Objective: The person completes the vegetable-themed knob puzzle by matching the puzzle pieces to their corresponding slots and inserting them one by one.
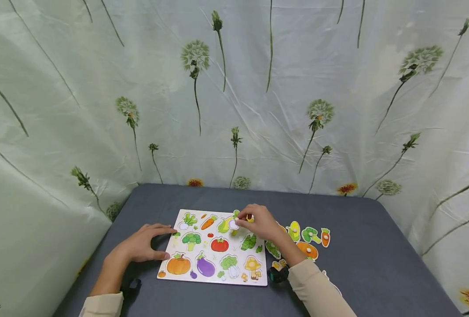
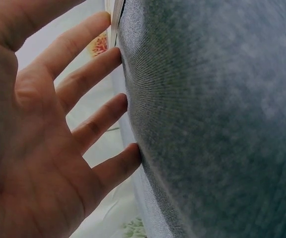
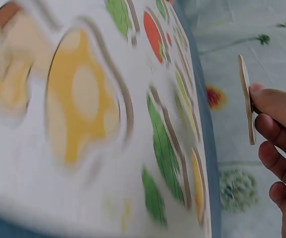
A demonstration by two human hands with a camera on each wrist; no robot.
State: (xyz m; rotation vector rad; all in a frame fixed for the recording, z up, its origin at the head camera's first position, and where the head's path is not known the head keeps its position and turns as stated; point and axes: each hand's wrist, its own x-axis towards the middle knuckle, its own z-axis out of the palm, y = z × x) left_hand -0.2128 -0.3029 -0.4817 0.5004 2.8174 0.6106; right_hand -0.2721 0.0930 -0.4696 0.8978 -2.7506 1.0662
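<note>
A white board with vegetable pictures (image 1: 208, 278) lies on the grey table. My left hand (image 1: 142, 243) is at its left side, fingers spread, fingertip and thumb at the edge. In the left wrist view the left fingers (image 2: 97, 119) look straight and apart, with nothing held. Over the board's upper right part, my right hand (image 1: 260, 222) pinches a thin puzzle piece with a white root and green leaves (image 1: 233, 225). The right wrist view has the piece (image 3: 247, 101) edge-on between thumb and fingers, raised off the board.
Loose vegetable puzzle pieces lie right of the board, among them a corn piece (image 1: 294, 230), a broccoli piece (image 1: 310, 235), a carrot piece (image 1: 325, 237) and an orange pumpkin piece (image 1: 307, 249). A pale curtain with dandelion prints (image 1: 258, 110) hangs behind the table (image 1: 377, 264).
</note>
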